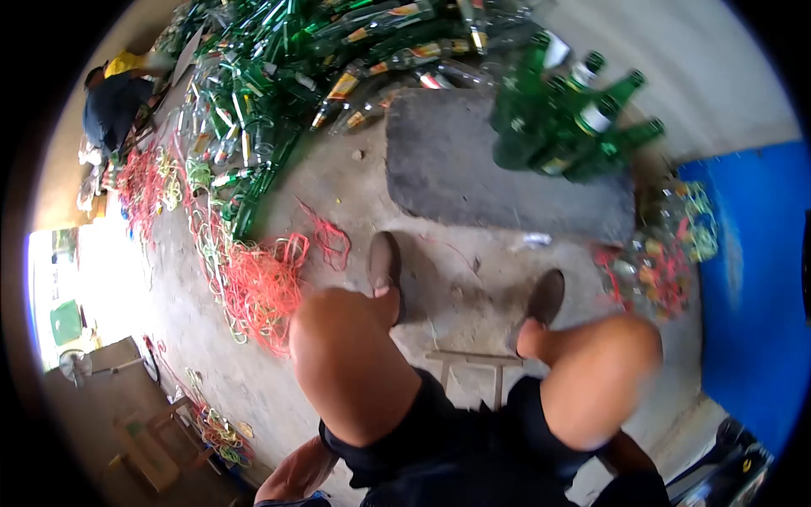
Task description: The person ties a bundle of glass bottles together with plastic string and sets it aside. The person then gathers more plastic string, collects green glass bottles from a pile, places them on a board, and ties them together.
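Note:
My left arm (297, 471) comes down beside my left thigh, and its hand goes behind the dark shorts with the fingers hidden. On the other side my right arm (627, 455) is in shadow beside my right thigh; those fingers are hidden too. Between my legs shows a low wooden stool (475, 359). Beyond my feet lies a grey slab (465, 160). A cluster of several green glass bottles (553, 127) stands on its right part, apart from both hands.
A large heap of bottles (279, 76) covers the far floor. Red plastic strips (266, 291) lie tangled at left. Bottles mixed with strips (650, 266) sit beside a blue panel (752, 279). Another person (118, 106) bends at far left; a fan (76, 365) stands near the doorway.

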`<state>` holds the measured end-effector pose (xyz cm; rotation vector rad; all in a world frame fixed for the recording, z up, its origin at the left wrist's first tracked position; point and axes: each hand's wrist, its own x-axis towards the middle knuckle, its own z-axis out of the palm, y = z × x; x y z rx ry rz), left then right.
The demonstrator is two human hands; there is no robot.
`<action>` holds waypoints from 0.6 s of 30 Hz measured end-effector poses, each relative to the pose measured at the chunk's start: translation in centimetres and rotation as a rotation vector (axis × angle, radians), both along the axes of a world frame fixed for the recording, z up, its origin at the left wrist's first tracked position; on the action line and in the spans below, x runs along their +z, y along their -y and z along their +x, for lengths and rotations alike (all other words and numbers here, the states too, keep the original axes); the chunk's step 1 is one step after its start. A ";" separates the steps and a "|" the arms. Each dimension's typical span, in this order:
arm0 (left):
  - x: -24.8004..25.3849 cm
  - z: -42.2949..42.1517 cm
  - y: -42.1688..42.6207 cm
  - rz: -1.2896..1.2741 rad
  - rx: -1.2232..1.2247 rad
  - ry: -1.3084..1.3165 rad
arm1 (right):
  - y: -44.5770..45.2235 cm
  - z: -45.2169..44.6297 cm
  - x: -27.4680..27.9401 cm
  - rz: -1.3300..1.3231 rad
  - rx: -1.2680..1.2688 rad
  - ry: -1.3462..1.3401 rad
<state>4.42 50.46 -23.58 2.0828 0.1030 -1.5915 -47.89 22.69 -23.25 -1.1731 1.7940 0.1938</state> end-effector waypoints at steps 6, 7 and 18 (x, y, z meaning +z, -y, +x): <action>-0.2 2.0 5.2 0.108 0.016 0.001 | 5.4 3.8 -3.6 0.082 0.043 0.008; -0.1 2.2 5.8 0.114 0.019 0.000 | 6.0 4.2 -3.8 0.092 0.040 0.012; 2.9 4.2 5.9 0.043 -0.071 0.017 | 7.2 6.7 -2.8 -0.025 0.066 0.062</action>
